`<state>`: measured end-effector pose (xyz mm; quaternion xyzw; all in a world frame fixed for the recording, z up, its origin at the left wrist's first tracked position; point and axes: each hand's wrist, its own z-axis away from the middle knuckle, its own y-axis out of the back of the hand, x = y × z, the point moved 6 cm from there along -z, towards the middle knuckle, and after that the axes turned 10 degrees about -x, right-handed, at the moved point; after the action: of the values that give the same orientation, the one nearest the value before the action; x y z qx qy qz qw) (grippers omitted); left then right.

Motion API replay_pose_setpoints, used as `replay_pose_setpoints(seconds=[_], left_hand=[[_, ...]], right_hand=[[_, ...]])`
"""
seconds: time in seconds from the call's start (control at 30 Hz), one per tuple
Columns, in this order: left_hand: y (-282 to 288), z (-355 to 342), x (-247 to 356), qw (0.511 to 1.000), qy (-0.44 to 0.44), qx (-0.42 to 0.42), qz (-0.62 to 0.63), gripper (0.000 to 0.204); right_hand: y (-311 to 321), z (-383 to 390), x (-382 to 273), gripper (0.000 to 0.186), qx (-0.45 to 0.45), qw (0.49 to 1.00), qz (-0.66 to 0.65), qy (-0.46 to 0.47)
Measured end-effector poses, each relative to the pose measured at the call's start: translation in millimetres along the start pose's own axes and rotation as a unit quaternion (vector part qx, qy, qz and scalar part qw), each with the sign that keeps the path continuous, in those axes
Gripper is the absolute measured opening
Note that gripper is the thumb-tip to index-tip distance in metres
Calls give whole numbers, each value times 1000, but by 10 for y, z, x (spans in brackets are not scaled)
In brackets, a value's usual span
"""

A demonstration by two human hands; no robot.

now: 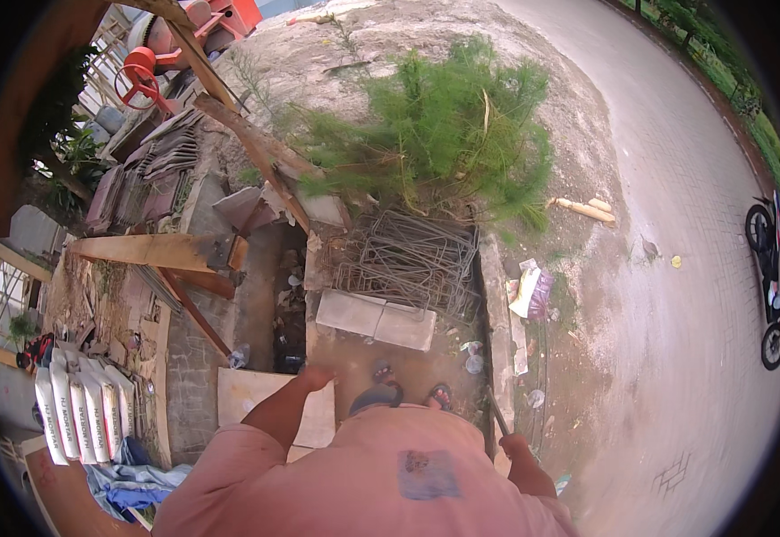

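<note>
My right hand (515, 445), low on the right, is closed round a thin, dark stick-like bar (499, 412). The bar points forward along the edge of the concrete strip; its lower end is hidden by the hand. My left hand (320, 376) hangs in front of me on the left, over the edge of a pale board (275, 403), and its fingers are too small to make out. Ahead of my sandalled feet lie two pale concrete slabs (377, 319). Behind them is a tangled heap of bent steel rebar frames (417, 255).
A feathery green bush (457, 125) stands beyond the rebar. On the left are a narrow trench (290, 295), wooden beams (148, 252), stacked roof tiles (135, 183) and white bags (81, 407). An orange mixer (220, 22) is far left. A motorbike (766, 277) stands on the paved road at right.
</note>
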<state>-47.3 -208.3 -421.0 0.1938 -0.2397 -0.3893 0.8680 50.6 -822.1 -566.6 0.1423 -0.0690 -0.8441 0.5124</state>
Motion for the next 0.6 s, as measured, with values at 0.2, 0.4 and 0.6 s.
replay_pose_setpoints(seconds=[0.2, 0.4, 0.6], left_hand=[[-345, 1438, -2260, 938, 218, 233, 138, 32], [-1876, 1430, -1679, 947, 205, 132, 208, 47], [-2970, 1275, -1216, 924, 181, -43, 333, 41]], right_hand=[[239, -344, -665, 24, -91, 967, 237, 3], [694, -439, -2045, 34, -84, 931, 333, 126], [315, 537, -3720, 43, -63, 877, 437, 188]])
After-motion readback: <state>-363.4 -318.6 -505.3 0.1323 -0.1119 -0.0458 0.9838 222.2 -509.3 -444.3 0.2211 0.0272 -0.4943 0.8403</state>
